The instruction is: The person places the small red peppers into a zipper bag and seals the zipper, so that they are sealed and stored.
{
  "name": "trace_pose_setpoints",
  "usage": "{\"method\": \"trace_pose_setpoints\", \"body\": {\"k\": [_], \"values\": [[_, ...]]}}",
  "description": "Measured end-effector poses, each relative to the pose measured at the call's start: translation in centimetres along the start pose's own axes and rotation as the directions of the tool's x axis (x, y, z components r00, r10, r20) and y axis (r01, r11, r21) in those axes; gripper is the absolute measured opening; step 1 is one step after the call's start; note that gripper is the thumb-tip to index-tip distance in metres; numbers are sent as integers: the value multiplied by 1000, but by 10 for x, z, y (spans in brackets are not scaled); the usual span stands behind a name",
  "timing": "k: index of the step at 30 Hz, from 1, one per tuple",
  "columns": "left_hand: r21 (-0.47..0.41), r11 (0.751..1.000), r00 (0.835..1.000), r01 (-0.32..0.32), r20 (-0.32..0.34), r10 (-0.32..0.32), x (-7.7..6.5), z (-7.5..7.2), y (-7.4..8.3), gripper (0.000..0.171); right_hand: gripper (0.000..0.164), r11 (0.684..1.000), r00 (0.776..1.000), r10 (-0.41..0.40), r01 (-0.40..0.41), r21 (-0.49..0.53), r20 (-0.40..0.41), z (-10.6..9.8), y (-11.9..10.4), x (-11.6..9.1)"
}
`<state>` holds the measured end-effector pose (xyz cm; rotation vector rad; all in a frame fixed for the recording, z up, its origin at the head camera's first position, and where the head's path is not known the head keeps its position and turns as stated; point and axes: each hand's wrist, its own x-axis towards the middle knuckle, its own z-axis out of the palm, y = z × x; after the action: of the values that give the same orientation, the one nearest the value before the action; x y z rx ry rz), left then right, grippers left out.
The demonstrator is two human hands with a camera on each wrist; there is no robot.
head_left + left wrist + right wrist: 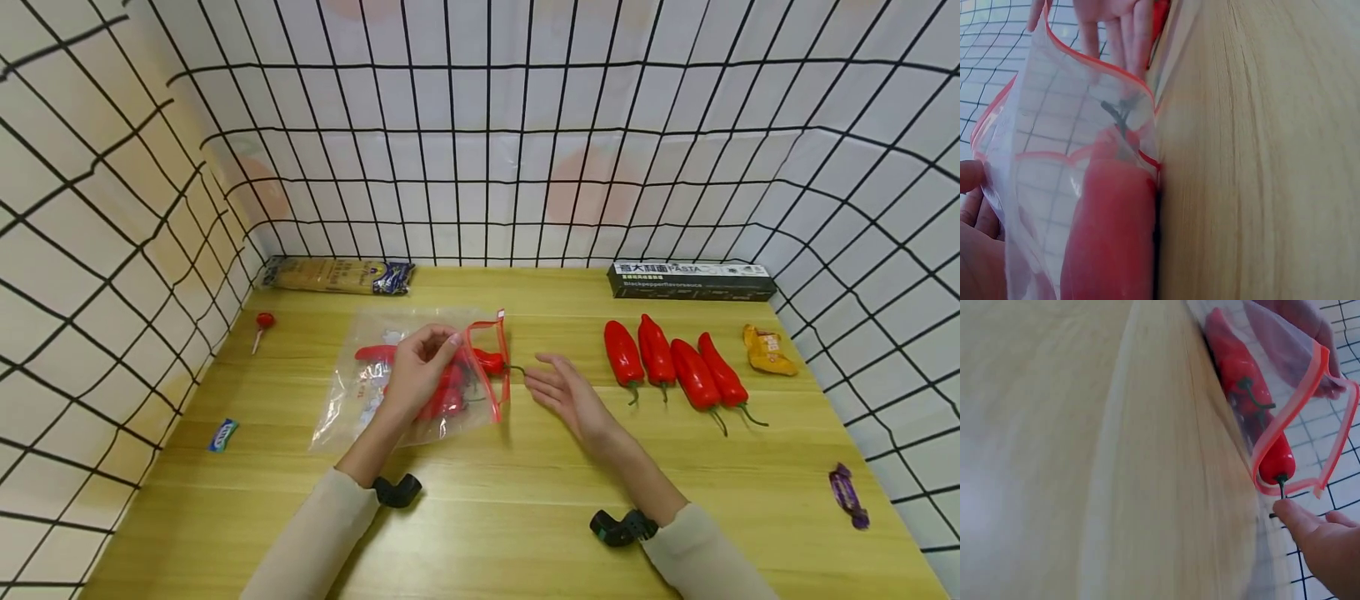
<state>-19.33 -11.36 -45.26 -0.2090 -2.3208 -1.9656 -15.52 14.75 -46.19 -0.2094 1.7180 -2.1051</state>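
1. The table (525, 517) is pale wood, walled on three sides by a black wire grid (480, 133) over white sheeting.
2. A clear zip bag (375, 392) with a red rim lies left of centre on the table, its mouth open toward the right; several red peppers lie inside it; one pepper (491, 362) sits in the mouth with its stem poking out past the rim.
3. The left hand (420, 367) rests over the bag, fingers curled, pinching the upper edge of the mouth and holding it up; the left wrist view shows the film lifted off the wood.
4. The right hand (562, 392) lies just right of the mouth, fingers straight and loose, holding nothing; in the right wrist view a fingertip (1291, 515) is at the stem's end; whether it touches I cannot tell.
5. Four more peppers (675, 367) lie in a row well right of the bag, stems toward the person.
6. A dark pasta box (690, 280) lies along the back wall at right; a noodle packet (337, 275) lies at back left.
7. Smaller bits: an orange wrapper (767, 350) beside the row; a purple sweet (849, 496) at the right edge; a red lollipop (262, 323) and a small blue packet (222, 434) at far left.
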Motion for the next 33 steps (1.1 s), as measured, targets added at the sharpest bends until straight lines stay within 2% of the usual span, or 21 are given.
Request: {"method": "trace_pose_setpoints", "body": {"k": [2, 4, 7, 10, 14, 15, 21, 26, 30, 33], "values": [[-2, 1000, 1000, -1, 5, 1, 0, 0, 0, 30, 75, 1000, 1000, -14, 14, 6, -11, 4, -1, 3], [-8, 1000, 1000, -7, 13, 7, 0, 1, 0, 29, 75, 999, 999, -17, 16, -29, -48, 7, -2, 6], [-21, 1000, 1000, -9, 23, 10, -1, 2, 3, 27, 73, 992, 991, 16, -33, -126, -133, 11, -4, 8], [-24, 1000, 1000, -6, 26, 7, -2, 2, 7, 25, 71, 982, 984, 46, -77, -173, -174, 11, -4, 8], [-8, 1000, 1000, -10, 27, 10, -1, 2, 4, 28, 73, 983, 988, 68, -90, -162, -139, 11, -3, 10], [-2, 1000, 1000, -16, 25, 16, 0, 2, 0, 30, 74, 986, 990, 66, -84, -142, -126, 11, -3, 11], [-7, 1000, 1000, -5, 29, 5, 0, 4, 1, 28, 71, 998, 996, 49, -51, -26, -76, 21, -3, 20], [-20, 1000, 999, -4, 33, 5, 0, 5, 1, 24, 73, 998, 998, 54, -55, -25, -45, 33, -1, 31], [-20, 1000, 999, 5, 50, -4, -5, 4, 14, 21, 71, 999, 999, 47, -48, -6, -19, 36, 1, 35], [-15, 1000, 998, 18, 59, -17, -9, 3, 28, 19, 71, 1000, 1000, 12, -12, 7, 4, 31, 1, 32]]}}
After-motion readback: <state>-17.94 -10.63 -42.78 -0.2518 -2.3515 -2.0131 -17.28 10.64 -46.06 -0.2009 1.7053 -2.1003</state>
